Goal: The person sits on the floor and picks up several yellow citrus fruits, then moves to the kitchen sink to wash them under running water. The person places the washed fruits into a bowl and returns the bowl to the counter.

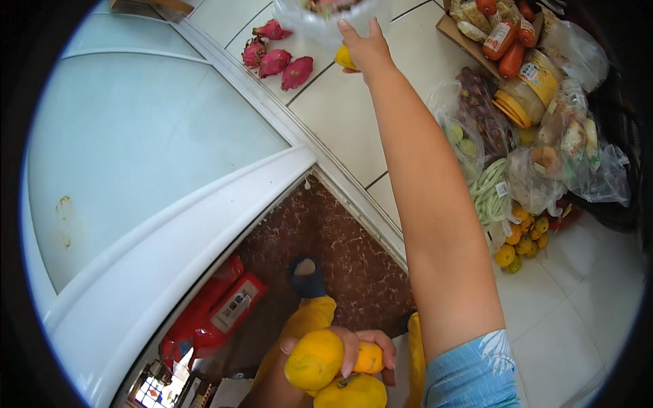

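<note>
My left hand (350, 348), low in the picture, has its fingers wrapped round several yellow-orange mandarins (314, 360). One of them, at the bottom, shows a small green stem end. My right arm stretches far forward, and my right hand (367, 51) is closed round another mandarin (345, 59), which is partly hidden by the hand. Two of its fingers point outward at the edge of a clear plastic bag (309, 24) with reddish contents. Just left of that bag, several pink dragon fruits (275, 62) lie on the tiled floor.
To the right stand a cardboard box (466, 42) with red-wrapped sausages, a yellow-lidded jar (530, 88), bagged green beans (491, 190) and a heap of small mandarins (524, 238). A white-framed glass door (156, 122) fills the left. A red package (224, 306) sits near my feet, beside a floor track.
</note>
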A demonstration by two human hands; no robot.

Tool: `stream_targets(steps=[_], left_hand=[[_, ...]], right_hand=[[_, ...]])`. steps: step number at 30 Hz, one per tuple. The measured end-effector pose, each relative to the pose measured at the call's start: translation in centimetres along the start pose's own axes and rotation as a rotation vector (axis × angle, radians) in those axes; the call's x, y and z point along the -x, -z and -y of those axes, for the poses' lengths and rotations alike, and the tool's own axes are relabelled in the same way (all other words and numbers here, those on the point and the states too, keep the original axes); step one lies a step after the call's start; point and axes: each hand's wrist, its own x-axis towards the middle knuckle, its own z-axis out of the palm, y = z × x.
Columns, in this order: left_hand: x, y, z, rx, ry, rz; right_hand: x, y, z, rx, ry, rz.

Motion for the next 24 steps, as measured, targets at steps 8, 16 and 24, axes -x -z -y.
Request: stream_targets(steps=[8, 16, 24], left_hand=[[-3.1, 1.3, 1.5, 0.001, 0.058, 0.029], [-4.5, -4.3, 8.0, -0.172, 0.290, -0.030], [-1.3, -16.5, 18.8, -0.687, 0.389, -0.666]], right_hand=[[20.4, 15.7, -10.7, -0.178, -0.364, -0.026], [54.4, 31.0, 6.9, -0.256, -0.521, 0.035], [61.3, 27.6, 26.3, 0.324, -0.156, 0.113]])
